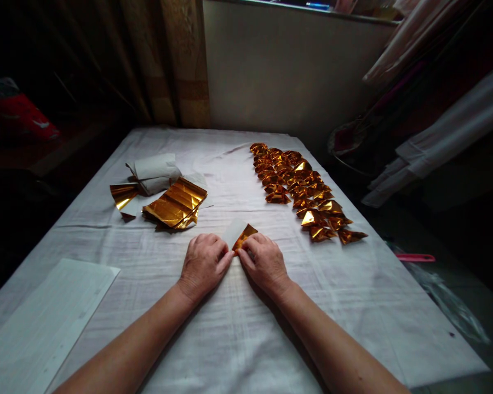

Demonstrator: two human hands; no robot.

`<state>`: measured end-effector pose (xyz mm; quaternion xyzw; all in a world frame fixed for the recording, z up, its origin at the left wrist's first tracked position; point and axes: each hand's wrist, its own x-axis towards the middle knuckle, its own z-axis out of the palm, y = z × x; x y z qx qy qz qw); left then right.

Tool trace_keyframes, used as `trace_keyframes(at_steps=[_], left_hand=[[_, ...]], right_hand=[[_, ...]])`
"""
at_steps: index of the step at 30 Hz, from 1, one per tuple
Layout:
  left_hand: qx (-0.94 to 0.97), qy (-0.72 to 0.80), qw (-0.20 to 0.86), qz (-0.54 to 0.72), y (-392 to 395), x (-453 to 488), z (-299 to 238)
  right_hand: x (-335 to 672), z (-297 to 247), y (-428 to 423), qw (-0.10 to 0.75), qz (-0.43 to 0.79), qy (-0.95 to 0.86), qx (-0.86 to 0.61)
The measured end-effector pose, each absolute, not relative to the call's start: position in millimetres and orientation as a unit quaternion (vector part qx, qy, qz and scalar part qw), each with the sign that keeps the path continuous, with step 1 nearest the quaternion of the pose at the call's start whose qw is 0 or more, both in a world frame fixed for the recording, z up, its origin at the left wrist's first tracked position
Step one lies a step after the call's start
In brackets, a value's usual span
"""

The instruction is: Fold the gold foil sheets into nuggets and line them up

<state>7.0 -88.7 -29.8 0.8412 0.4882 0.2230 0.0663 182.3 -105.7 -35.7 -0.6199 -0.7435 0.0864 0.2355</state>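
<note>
A sheet of gold foil paper (244,236), partly folded with its pale back showing, lies at the middle of the cloth-covered table (156,334). My left hand (205,261) pinches its near left edge, thumb against the paper. On the other side my right hand (265,260) has thumb and curled fingers closed on the gold part. The thumbs almost meet at the near corner. A stack of gold foil sheets (176,202) lies beyond my left hand. Rows of folded gold foil pieces (294,183) stand at the right of the table.
Behind the foil stack is a pale paper bundle (154,171), with a loose gold sheet (124,192) beside it. A white sheet (53,323) lies at the front left. Hanging clothes (447,131) and a pink handle (414,257) are past the right edge.
</note>
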Motion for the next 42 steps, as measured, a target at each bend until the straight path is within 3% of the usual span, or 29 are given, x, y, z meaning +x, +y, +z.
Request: trace_keyframes(at_steps=[12, 26, 36, 42], left_hand=[[0.826, 0.521, 0.084, 0.197, -89.1, 12.1, -28.3], [0.835, 0.492, 0.123, 0.213, -89.0, 3.2, -31.8], [0.887, 0.403, -0.016, 0.225, -90.1, 11.8, -24.5], [0.923, 0.340, -0.104, 0.148, -72.7, 23.2, -15.0]], right_hand=[[178.6, -33.0, -105.6, 0.213, 0.085, -0.741, -0.631], [197.1, -45.8, -101.6, 0.283, 0.127, -0.762, -0.569], [203.2, -52.8, -99.8, 0.373, 0.118, -0.737, -0.552], [216.0, -55.3, -96.0, 0.362, 0.104, -0.725, -0.577]])
